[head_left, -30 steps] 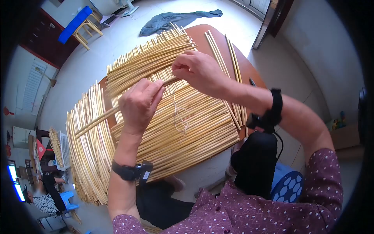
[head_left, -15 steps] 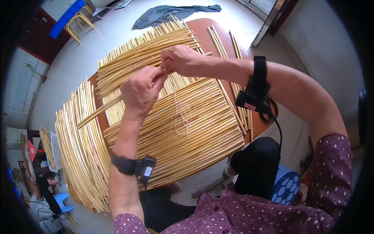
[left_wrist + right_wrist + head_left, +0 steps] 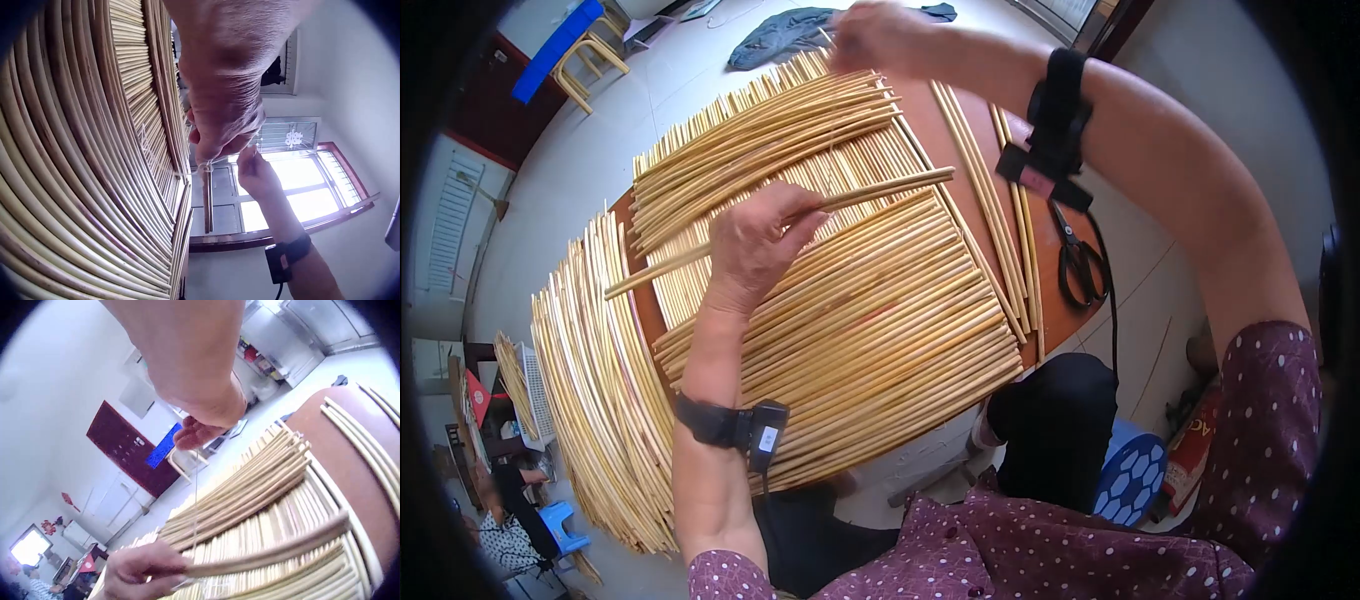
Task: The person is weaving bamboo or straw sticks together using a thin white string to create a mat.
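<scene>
My left hand (image 3: 755, 235) grips a pair of thin straw-coloured stalks (image 3: 890, 187), held slantwise above the stalk mat (image 3: 880, 320). Raised at the far side, my right hand (image 3: 885, 40) is blurred in the head view. A thin white string (image 3: 196, 500) runs taut from its pinched fingers down to the stalks beside my left hand, as the right wrist view shows. In the left wrist view, the string is looped round the stalks (image 3: 208, 206) right at the left fingertips.
A bundle of stalks (image 3: 760, 150) lies across upright ones at the back. More loose stalks (image 3: 595, 390) are piled at the left. Several long stalks (image 3: 980, 180) and black scissors (image 3: 1080, 265) lie on the brown table (image 3: 1065, 325) at the right. Another person (image 3: 510, 535) sits far left.
My right hand has left the stalks by the left hand and risen up and away, drawing the string. The loose string coil no longer lies on the mat. My left hand keeps its grip.
</scene>
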A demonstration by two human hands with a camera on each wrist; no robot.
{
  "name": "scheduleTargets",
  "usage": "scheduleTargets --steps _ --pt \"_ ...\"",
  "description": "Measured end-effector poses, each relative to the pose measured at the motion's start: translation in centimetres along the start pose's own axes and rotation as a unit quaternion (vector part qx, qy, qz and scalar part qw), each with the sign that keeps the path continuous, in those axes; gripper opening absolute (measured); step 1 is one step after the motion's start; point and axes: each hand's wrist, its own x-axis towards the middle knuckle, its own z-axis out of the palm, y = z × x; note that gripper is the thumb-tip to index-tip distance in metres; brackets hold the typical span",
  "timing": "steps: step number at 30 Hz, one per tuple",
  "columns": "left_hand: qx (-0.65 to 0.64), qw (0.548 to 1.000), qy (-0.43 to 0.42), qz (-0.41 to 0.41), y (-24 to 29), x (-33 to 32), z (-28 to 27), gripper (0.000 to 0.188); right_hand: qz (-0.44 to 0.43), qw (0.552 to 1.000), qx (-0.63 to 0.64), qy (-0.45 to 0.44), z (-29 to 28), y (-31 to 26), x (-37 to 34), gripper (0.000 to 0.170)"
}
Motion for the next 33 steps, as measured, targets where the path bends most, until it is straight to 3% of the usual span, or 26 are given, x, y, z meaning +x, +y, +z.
scheduleTargets --steps 1,2,3,4,5,8,10,11,12,13,14,15,16,18,22,25,26,28,33 --pt "0.004 1.0 -0.007 -0.005 -0.1 -0.1 -0.1 0.008 0.09 0.994 0.056 0.02 -0.1 2.9 0.4 0.015" --pt "0.005 1.0 -0.007 -0.007 -0.4 -0.3 -0.2 0.008 0.228 0.955 0.185 0.051 -0.3 5.2 0.8 0.015" --pt "0.013 1.0 -0.022 0.005 -0.7 -0.4 -0.3 0.008 0.407 0.825 0.371 0.127 0.1 7.1 2.1 0.015" --pt "0.021 0.999 -0.038 0.017 -0.9 -0.5 -0.2 0.008 0.475 0.748 0.427 0.18 0.1 8.7 2.0 0.016" --pt "0.021 0.999 -0.038 0.018 -1.0 -0.5 -0.1 0.008 0.501 0.723 0.431 0.202 0.1 9.7 1.3 0.017" --pt "0.018 0.999 -0.04 0.005 -1.3 -0.4 0.5 0.008 0.512 0.746 0.397 0.15 1.0 8.9 -1.2 0.02" --pt "0.019 0.999 -0.029 0.006 -1.2 -0.4 0.7 0.007 0.462 0.79 0.403 0.018 2.5 7.0 -2.4 0.022" --pt "0.027 0.999 -0.029 0.014 -1.3 -0.4 0.7 0.007 0.223 0.862 0.452 -0.044 0.6 3.1 -4.0 0.019" --pt "0.027 0.999 -0.03 0.013 -1.2 -0.4 0.6 0.007 0.287 0.809 0.481 -0.177 -0.7 -0.5 -3.5 0.018" --pt "0.031 0.999 -0.028 0.008 -1.0 -0.3 0.4 0.007 0.048 0.89 0.416 -0.18 0.9 -1.5 -3.7 0.025" --pt "0.036 0.999 -0.027 0.002 -1.0 -0.3 0.2 0.007 0.135 0.803 0.509 -0.278 0.2 -4.6 -2.9 0.032" --pt "0.037 0.999 -0.029 0.001 -1.0 -0.3 0.2 0.007 0.261 0.76 0.486 -0.344 0.0 -6.7 -2.3 0.032" --pt "0.01 1.0 -0.021 -0.008 -1.1 -0.2 0.3 0.007 0.241 0.769 0.463 -0.369 0.6 -7.4 -2.2 0.026" --pt "-0.018 1.0 -0.016 -0.016 -1.1 -0.1 0.3 0.008 0.22 0.745 0.47 -0.42 1.7 -8.0 -2.2 0.019" --pt "-0.016 0.999 -0.021 -0.031 -1.2 -0.2 0.2 0.008 0.199 0.778 0.42 -0.422 2.5 -8.1 -2.0 0.013" --pt "-0.044 0.996 -0.03 -0.065 -1.1 -0.4 0.2 0.01 0.211 0.843 0.358 -0.342 2.1 -8.2 -1.7 0.013" --pt "-0.048 0.995 -0.043 -0.078 -1.1 -0.4 0.2 0.012 0.212 0.843 0.357 -0.343 2.4 -8.0 -1.8 0.013" --pt "-0.047 0.994 -0.048 -0.083 -1.6 -0.5 0.5 0.012 0.225 0.904 0.291 -0.216 2.7 -7.3 -1.5 0.014" --pt "-0.023 0.995 -0.048 -0.09 -2.9 -0.9 1.5 0.009 0.283 0.924 0.225 -0.124 2.0 -6.9 -1.6 0.02"
